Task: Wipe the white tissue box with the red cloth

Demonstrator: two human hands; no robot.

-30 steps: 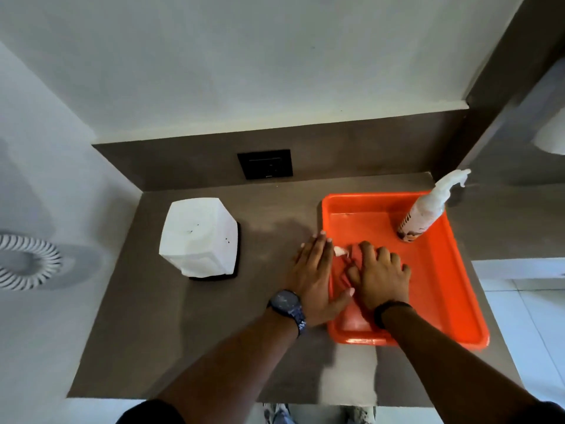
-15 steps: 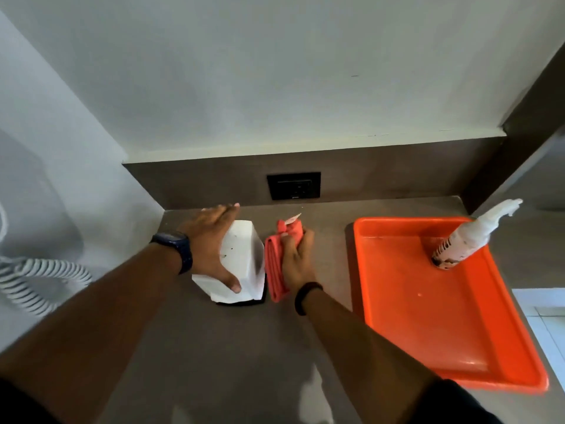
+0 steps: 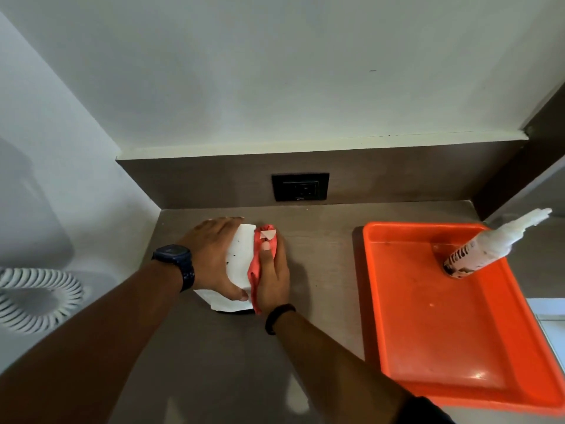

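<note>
Brown tabletop [image 3: 321, 255] ran up to a wall with a black socket [image 3: 300, 187]. Near the left corner stood the white tissue box [image 3: 240, 258]; the left hand [image 3: 214, 258] clasped its left side, while the right hand [image 3: 273, 270] pressed the red cloth [image 3: 258, 264] flat against its right face. Well apart, an orange tray [image 3: 443, 362] held a spray bottle [image 3: 486, 246].

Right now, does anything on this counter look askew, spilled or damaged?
Small dark specks mark the white tissue box top beside the red cloth. The bottle only appears tilted in the orange tray, probably lens distortion. No spill shows.
</note>
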